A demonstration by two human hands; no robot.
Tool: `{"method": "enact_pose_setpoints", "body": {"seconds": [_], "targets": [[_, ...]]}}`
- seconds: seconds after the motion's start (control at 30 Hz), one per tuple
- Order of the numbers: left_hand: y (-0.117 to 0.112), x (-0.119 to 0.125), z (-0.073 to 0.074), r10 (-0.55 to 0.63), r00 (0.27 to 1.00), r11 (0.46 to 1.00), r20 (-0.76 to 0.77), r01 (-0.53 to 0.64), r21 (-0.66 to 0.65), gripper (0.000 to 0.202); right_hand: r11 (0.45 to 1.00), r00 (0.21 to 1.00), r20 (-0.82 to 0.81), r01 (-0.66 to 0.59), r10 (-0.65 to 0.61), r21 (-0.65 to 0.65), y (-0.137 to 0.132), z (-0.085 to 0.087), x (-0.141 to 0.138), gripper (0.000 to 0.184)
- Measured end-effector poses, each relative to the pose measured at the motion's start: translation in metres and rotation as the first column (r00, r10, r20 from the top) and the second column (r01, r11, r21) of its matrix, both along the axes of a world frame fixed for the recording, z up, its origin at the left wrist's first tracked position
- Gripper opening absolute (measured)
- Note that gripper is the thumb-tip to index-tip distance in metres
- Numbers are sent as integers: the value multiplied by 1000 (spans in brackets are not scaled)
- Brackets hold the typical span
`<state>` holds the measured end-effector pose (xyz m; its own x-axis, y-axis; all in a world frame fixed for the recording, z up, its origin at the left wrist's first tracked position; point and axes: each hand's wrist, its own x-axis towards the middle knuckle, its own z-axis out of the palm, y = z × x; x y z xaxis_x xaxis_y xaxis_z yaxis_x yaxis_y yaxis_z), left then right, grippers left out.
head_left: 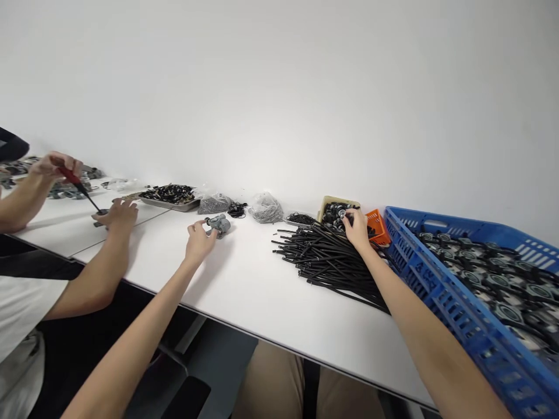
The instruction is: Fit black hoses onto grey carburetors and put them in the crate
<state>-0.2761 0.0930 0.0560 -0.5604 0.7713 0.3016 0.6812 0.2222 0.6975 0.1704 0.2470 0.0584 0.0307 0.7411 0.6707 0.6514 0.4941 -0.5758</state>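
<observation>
Gripping a grey part (219,223) over the white table (253,273), the left hand (200,240) has thumb and fingers pinching its left end, so most of the part sticks out to the right of the fingertips. Farther right, the right hand (357,227) pinches a small shiny piece (342,213) at its fingertips, in front of the yellow box (338,199), while black tubes (332,262) lie nearer, beside the forearm.
</observation>
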Motion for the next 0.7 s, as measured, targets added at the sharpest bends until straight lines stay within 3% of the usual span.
{"method": "enact_pose_setpoints", "body": {"seconds": [0.13, 0.27, 0.33, 0.43, 0.53, 0.67, 0.7], "targets": [[26, -28, -13, 53, 993, 977, -109, -74, -200, 40, 990, 946, -321, -1, 46, 138, -33, -1, -14, 29], [29, -25, -18, -31, 971, 960, -237, -37, -276, 37, 978, 864, -492, -6, 111, 209, -96, -3, -22, 30], [20, -16, -17, -96, 944, 961, -316, 5, -276, 34, 976, 762, -624, -45, 173, 215, -138, -9, -22, 31], [-9, 4, -17, -214, 880, 958, -423, 104, -267, 31, 982, 676, -723, -9, 144, 187, -201, -26, -17, 28], [-45, 35, -16, -381, 794, 921, -474, 281, -270, 29, 996, 681, -727, -34, 82, 80, -245, -52, -11, 25], [-78, 99, -10, -584, 684, 812, -438, 506, -293, 31, 996, 719, -695, -57, -8, -71, -264, -74, -3, 27], [-82, 119, -8, -671, 634, 741, -385, 585, -329, 33, 994, 724, -690, -61, -21, -95, -265, -77, -1, 27]]}}
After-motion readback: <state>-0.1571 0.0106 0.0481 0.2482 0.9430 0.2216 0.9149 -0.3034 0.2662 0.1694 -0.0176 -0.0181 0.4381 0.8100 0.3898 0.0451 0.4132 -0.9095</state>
